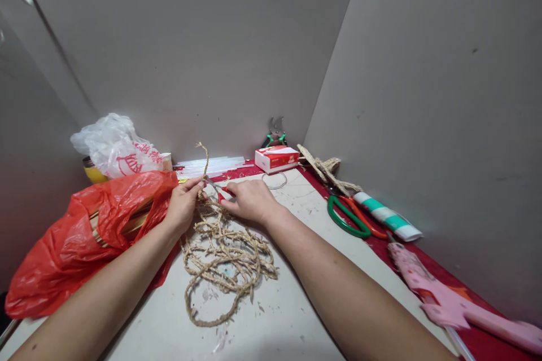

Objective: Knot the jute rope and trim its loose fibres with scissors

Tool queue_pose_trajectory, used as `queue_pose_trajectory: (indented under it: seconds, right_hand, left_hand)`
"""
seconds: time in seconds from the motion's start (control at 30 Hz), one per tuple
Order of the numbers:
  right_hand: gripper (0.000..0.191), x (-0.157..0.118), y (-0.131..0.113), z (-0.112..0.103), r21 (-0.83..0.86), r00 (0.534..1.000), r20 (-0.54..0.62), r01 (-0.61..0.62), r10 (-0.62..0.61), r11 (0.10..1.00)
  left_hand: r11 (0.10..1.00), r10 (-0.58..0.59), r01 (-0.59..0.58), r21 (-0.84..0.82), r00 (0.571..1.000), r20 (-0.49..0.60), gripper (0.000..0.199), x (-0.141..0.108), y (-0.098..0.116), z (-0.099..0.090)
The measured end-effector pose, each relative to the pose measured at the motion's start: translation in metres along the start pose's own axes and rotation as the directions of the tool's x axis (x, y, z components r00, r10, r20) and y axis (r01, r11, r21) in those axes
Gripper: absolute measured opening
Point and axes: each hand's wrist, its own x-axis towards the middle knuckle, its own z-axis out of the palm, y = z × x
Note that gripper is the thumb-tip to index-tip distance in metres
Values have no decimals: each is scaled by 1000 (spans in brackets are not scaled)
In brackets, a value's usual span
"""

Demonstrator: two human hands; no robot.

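My left hand (186, 203) pinches a braided straw rope (224, 265) close to its end, and the frayed tip stands up above the fingers. The rest of the rope lies in loose coils on the white board, below both hands. In my right hand (252, 200) is a pair of small scissors (219, 190) with red handles. Their metal blades reach left to the rope just at my left fingertips. Whether the blades are closed on the rope is too small to tell.
Left stands a red plastic bag (55, 259) holding wooden strips, with a white plastic bag (114, 144) behind. At the back are clear sticks (215, 166), a tissue box (277, 159) and pruning shears (276, 132). Green-handled scissors (347, 225) and a pink glue gun (449, 299) lie right.
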Motion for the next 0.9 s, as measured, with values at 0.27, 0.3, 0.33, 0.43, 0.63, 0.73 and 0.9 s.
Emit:
queue_pose_trajectory:
  seconds: [0.27,0.3,0.33,0.43,0.63,0.73,0.9]
  right_hand:
    - [42,0,-3,-4,-19,999,53,5,-4,1000]
    - [42,0,-3,-4,-24,998,67,4,-2,1000]
    - [43,0,-3,-4,-27,997,78,3,-1,1000]
    - [43,1,-3,-3,-24,997,81,12,-10,1000]
    - [39,2,-1,-1,-24,998,59,22,-21,999]
    - [36,2,0,-1,-20,998,61,25,-23,999]
    - [34,3,3,0,37,1000,15,-5,5,999]
  left_hand:
    - [997,10,-8,71,1000,-24,32,3,-5,-2]
    - [997,15,-12,82,999,-34,32,4,-6,-3]
    - [996,19,-15,93,999,-43,32,5,-7,-4]
    - [993,25,-19,113,998,-53,34,7,-9,-7]
    - [994,20,-16,111,999,-37,34,9,-12,-10]
    - [994,17,-13,104,999,-33,32,9,-11,-9]
    - [999,-5,7,54,999,-41,35,4,-4,-4]
